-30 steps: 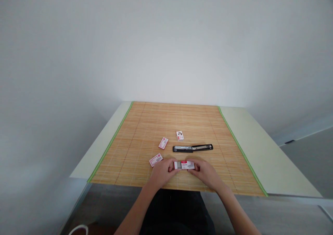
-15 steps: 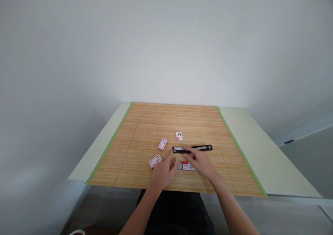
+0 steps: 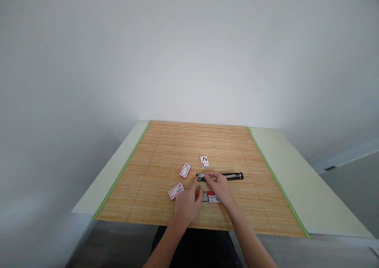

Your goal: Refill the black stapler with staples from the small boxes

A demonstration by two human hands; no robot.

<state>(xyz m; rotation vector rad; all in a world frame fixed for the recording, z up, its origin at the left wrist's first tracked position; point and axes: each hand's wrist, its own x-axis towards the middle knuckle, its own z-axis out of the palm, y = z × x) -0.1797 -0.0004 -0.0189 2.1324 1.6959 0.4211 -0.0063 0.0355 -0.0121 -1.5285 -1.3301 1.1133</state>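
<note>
A long black stapler [image 3: 229, 176], opened out flat, lies across the middle of a bamboo mat [image 3: 166, 149]. My right hand [image 3: 218, 187] reaches over its left end with fingertips pinched together on the metal channel; what they pinch is too small to make out. Just below it lies an open red-and-white staple box [image 3: 211, 197], partly hidden by that hand. My left hand [image 3: 187, 202] rests on the mat beside the box, fingers loosely apart, index finger pointing at the stapler, thumb near the box's left end.
Three closed small staple boxes lie on the mat: one [image 3: 176, 191] left of my left hand, one [image 3: 185, 170] farther back, one [image 3: 204, 161] behind the stapler. The mat covers a pale table [image 3: 299, 181] against a white wall.
Both hands held the staple box at first. The box now lies on the mat, and my right hand has moved forward to the stapler's left end. The left hand shifted slightly.
</note>
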